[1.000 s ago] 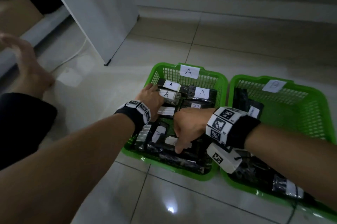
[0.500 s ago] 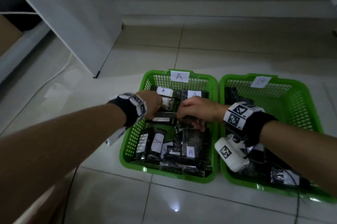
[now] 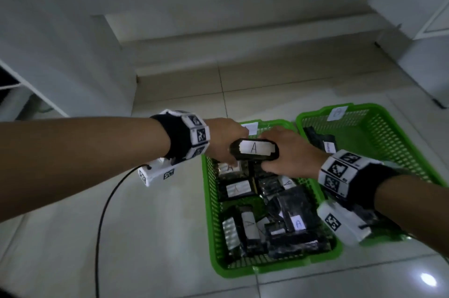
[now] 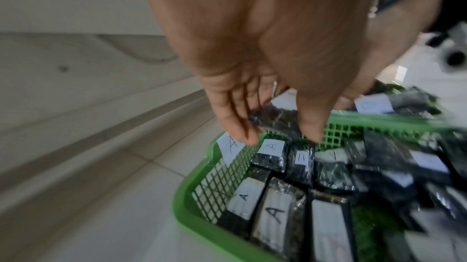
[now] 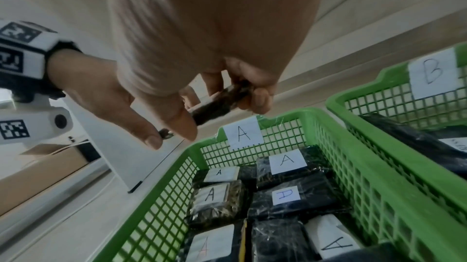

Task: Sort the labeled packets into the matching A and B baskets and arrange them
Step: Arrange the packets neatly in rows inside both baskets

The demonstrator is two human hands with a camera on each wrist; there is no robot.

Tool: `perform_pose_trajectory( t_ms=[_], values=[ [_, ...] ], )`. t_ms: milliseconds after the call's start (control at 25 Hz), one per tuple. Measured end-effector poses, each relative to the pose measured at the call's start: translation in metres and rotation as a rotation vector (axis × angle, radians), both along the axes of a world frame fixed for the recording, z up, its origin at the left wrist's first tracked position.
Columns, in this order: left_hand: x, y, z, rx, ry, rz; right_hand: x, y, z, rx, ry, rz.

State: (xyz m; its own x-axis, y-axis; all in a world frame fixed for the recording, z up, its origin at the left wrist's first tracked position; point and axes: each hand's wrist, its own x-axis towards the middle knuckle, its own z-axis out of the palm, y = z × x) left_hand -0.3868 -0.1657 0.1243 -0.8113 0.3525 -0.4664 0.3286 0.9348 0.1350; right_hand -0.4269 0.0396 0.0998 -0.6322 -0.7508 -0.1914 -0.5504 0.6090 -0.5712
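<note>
- Both hands, the left hand [image 3: 222, 142] and the right hand [image 3: 289, 154], now pinch one packet marked A [image 3: 254, 149], lifted at centre frame above basket A [image 3: 211, 200].
- Half a second ago they were lower, among the packets.
- It likely needs only arranging; basket B [image 3: 379, 132] sits right.

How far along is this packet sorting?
Mostly done, it seems. The A basket already holds many packets with A labels, some in neat rows at its far end, and the B basket holds a few. The left hand and right hand hold one A packet above the A basket. The near-end pile still looks untidy.
</note>
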Motion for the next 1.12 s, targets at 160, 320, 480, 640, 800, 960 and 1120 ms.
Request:
perform_pose_trajectory(
  t_ms=[160, 320, 480, 640, 800, 960, 1120],
  values=[
    [-0.003, -0.029, -0.024, 0.106, 0.214, -0.109, 0.014, -0.012, 0.002, 0.058, 0.110, -0.171],
    [0.001, -0.035, -0.061, 0.086, 0.237, -0.126, 0.031, -0.014, -0.013, 0.177, 0.055, -0.322],
    [0.009, -0.030, -0.082, 0.118, 0.299, -0.134, 0.051, -0.014, -0.032, 0.018, -0.006, -0.593],
    [0.024, -0.031, -0.089, 0.149, 0.322, -0.053, 0.074, -0.009, -0.054, 0.037, 0.061, -0.661],
    [0.030, -0.040, -0.102, 0.175, 0.177, 0.105, 0.068, -0.003, -0.064, 0.379, 0.185, -0.563],
    [0.037, -0.042, -0.113, 0.256, 0.151, 0.086, 0.071, -0.004, -0.078, 0.631, 0.060, -0.452],
    [0.031, -0.015, -0.109, 0.406, 0.185, 0.015, 0.072, 0.002, -0.078, 0.720, 0.039, -0.367]
  ],
)
